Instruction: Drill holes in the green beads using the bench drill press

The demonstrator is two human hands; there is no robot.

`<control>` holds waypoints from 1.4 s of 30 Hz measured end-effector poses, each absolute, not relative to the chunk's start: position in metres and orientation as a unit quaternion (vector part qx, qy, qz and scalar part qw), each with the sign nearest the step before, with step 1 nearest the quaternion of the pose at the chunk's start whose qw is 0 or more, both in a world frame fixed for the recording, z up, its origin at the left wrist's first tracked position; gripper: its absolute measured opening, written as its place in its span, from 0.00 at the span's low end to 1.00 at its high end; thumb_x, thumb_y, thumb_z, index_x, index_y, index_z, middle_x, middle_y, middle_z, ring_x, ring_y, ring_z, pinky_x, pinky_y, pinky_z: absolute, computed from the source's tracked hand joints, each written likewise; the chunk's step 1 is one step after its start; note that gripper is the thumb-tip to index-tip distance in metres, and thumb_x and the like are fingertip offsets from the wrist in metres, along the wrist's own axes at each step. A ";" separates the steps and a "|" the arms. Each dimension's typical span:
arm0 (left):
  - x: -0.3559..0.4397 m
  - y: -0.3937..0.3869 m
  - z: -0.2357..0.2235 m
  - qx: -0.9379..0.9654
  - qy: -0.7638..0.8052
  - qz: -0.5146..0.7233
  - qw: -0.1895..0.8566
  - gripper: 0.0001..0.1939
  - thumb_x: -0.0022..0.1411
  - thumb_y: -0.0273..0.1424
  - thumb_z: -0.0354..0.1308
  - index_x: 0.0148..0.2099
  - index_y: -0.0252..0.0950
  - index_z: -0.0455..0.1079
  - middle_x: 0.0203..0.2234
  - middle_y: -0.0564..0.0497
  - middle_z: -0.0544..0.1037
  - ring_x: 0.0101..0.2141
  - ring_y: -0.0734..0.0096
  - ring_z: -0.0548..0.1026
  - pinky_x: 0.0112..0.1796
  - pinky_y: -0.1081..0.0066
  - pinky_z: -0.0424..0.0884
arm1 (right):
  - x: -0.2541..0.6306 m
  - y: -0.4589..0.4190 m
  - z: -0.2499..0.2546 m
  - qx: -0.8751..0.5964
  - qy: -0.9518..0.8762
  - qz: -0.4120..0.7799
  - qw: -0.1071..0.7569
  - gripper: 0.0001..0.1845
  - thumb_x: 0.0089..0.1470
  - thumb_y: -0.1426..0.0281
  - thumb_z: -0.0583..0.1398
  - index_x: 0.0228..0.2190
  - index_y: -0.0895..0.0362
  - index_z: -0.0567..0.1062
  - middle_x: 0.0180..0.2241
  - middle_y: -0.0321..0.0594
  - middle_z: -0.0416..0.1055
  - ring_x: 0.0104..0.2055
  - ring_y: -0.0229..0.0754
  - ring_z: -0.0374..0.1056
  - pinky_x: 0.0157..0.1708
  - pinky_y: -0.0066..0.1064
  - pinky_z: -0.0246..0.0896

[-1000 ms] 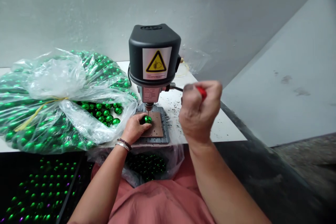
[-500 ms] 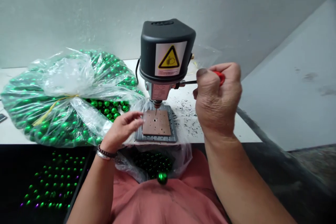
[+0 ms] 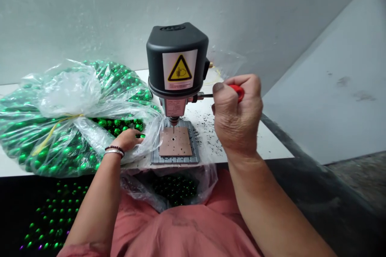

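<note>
Marking the drill press (image 3: 176, 44): warning triangle (image 3: 180, 68)

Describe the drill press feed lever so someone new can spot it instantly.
On the white bench, find the black-capped bench drill press with the yellow warning label. A thin black feed lever sticks out from the press's right side toward the person's right hand. It ends in a red knob, held in that fist, the only red part at the press.
</note>
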State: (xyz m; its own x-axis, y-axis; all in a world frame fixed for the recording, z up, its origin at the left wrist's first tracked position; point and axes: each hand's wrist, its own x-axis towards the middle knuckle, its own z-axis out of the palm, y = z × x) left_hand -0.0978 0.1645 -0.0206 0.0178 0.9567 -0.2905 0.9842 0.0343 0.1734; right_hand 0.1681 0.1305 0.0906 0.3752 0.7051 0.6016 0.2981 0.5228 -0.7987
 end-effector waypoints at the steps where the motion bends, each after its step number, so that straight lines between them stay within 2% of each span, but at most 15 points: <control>1: -0.097 0.164 -0.021 0.687 0.708 -0.031 0.160 0.20 0.55 0.37 0.54 0.47 0.31 0.73 0.42 0.38 0.78 0.44 0.54 0.74 0.42 0.68 0.66 | 0.168 0.130 0.090 -0.466 -0.540 0.146 0.686 0.13 0.51 0.58 0.56 0.27 0.54 0.62 0.20 0.27 0.55 0.19 0.25 0.54 0.19 0.23 0.52; 3: -0.095 0.160 -0.019 0.663 0.732 0.038 0.155 0.21 0.53 0.39 0.55 0.45 0.31 0.73 0.39 0.38 0.78 0.43 0.54 0.74 0.40 0.67 0.67 | 0.168 0.129 0.090 -0.466 -0.545 0.137 0.683 0.12 0.51 0.58 0.56 0.28 0.54 0.62 0.20 0.27 0.55 0.19 0.25 0.54 0.19 0.23 0.51; 5: -0.093 0.153 -0.014 0.612 0.739 0.188 0.208 0.22 0.52 0.42 0.56 0.44 0.32 0.72 0.33 0.43 0.78 0.37 0.60 0.75 0.36 0.70 0.67 | 0.169 0.129 0.089 -0.465 -0.550 0.130 0.682 0.11 0.52 0.59 0.55 0.28 0.54 0.62 0.20 0.27 0.56 0.20 0.26 0.55 0.19 0.23 0.51; 8: -0.083 0.137 0.003 0.486 0.636 0.447 0.400 0.20 0.50 0.44 0.58 0.40 0.34 0.69 0.25 0.53 0.72 0.26 0.73 0.70 0.26 0.75 0.64 | 0.169 0.130 0.088 -0.463 -0.548 0.127 0.685 0.11 0.52 0.59 0.55 0.28 0.54 0.62 0.20 0.28 0.57 0.20 0.26 0.55 0.20 0.23 0.52; 10: -0.071 0.125 0.018 0.421 0.538 0.520 0.512 0.18 0.47 0.39 0.61 0.39 0.35 0.67 0.26 0.55 0.71 0.22 0.79 0.67 0.24 0.77 0.62 | 0.168 0.130 0.088 -0.463 -0.545 0.129 0.687 0.11 0.52 0.59 0.55 0.28 0.54 0.62 0.20 0.28 0.57 0.20 0.26 0.55 0.21 0.24 0.53; 13: -0.047 0.109 0.032 0.411 0.487 0.515 0.573 0.20 0.46 0.32 0.61 0.44 0.36 0.65 0.31 0.52 0.73 0.20 0.81 0.66 0.20 0.78 0.59 | 0.168 0.129 0.089 -0.464 -0.546 0.128 0.686 0.11 0.52 0.59 0.55 0.28 0.54 0.62 0.20 0.27 0.57 0.20 0.26 0.54 0.22 0.24 0.54; 17: -0.020 0.099 0.020 0.469 0.494 0.431 0.591 0.18 0.50 0.34 0.61 0.45 0.36 0.66 0.27 0.53 0.72 0.21 0.78 0.68 0.21 0.77 0.60 | 0.168 0.128 0.091 -0.458 -0.555 0.117 0.684 0.11 0.52 0.59 0.55 0.27 0.54 0.61 0.21 0.28 0.58 0.21 0.26 0.53 0.22 0.23 0.54; 20: -0.009 0.103 0.001 0.500 0.532 0.387 0.563 0.17 0.51 0.37 0.61 0.42 0.35 0.68 0.24 0.55 0.70 0.22 0.79 0.68 0.22 0.77 0.61 | 0.170 0.127 0.092 -0.452 -0.565 0.111 0.681 0.11 0.52 0.60 0.55 0.27 0.54 0.61 0.23 0.29 0.58 0.22 0.26 0.52 0.21 0.23 0.53; 23: -0.004 0.112 -0.010 0.489 0.569 0.377 0.543 0.19 0.48 0.38 0.62 0.42 0.35 0.68 0.26 0.56 0.71 0.22 0.80 0.66 0.24 0.77 0.62 | 0.172 0.127 0.091 -0.449 -0.575 0.107 0.676 0.10 0.52 0.61 0.55 0.28 0.54 0.61 0.23 0.30 0.58 0.23 0.27 0.51 0.23 0.23 0.54; 26: 0.000 0.120 -0.011 0.478 0.593 0.368 0.533 0.21 0.45 0.38 0.63 0.41 0.34 0.68 0.27 0.55 0.72 0.21 0.81 0.65 0.23 0.77 0.62 | 0.174 0.126 0.091 -0.444 -0.582 0.113 0.672 0.11 0.52 0.60 0.54 0.29 0.55 0.62 0.25 0.30 0.59 0.24 0.27 0.52 0.24 0.22 0.56; 32: 0.004 0.128 -0.010 0.508 0.642 0.318 0.478 0.23 0.44 0.37 0.61 0.44 0.36 0.69 0.28 0.55 0.74 0.17 0.81 0.65 0.21 0.76 0.62 | 0.174 0.124 0.090 -0.455 -0.582 0.127 0.662 0.12 0.52 0.58 0.54 0.30 0.55 0.61 0.26 0.30 0.59 0.24 0.25 0.53 0.24 0.20 0.56; 36: 0.006 0.130 -0.016 0.508 0.637 0.331 0.476 0.22 0.44 0.36 0.62 0.43 0.36 0.69 0.30 0.54 0.76 0.17 0.82 0.65 0.21 0.76 0.63 | 0.174 0.123 0.091 -0.461 -0.588 0.111 0.655 0.11 0.53 0.59 0.52 0.30 0.54 0.61 0.26 0.31 0.59 0.24 0.26 0.53 0.24 0.21 0.56; 42: 0.010 0.131 -0.020 0.531 0.658 0.321 0.427 0.20 0.44 0.35 0.61 0.42 0.35 0.70 0.31 0.52 0.76 0.18 0.81 0.66 0.20 0.76 0.64 | 0.174 0.132 0.109 -0.470 -0.595 0.115 0.641 0.13 0.54 0.60 0.53 0.26 0.54 0.57 0.22 0.29 0.54 0.23 0.27 0.51 0.26 0.23 0.54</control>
State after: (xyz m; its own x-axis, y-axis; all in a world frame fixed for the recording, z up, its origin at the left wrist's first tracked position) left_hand 0.0102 0.1313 -0.0197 -0.0713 0.9724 -0.2221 0.4243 0.2311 0.8755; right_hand 0.1738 0.1320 0.1094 0.2651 0.7075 0.6551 0.4124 0.5309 -0.7403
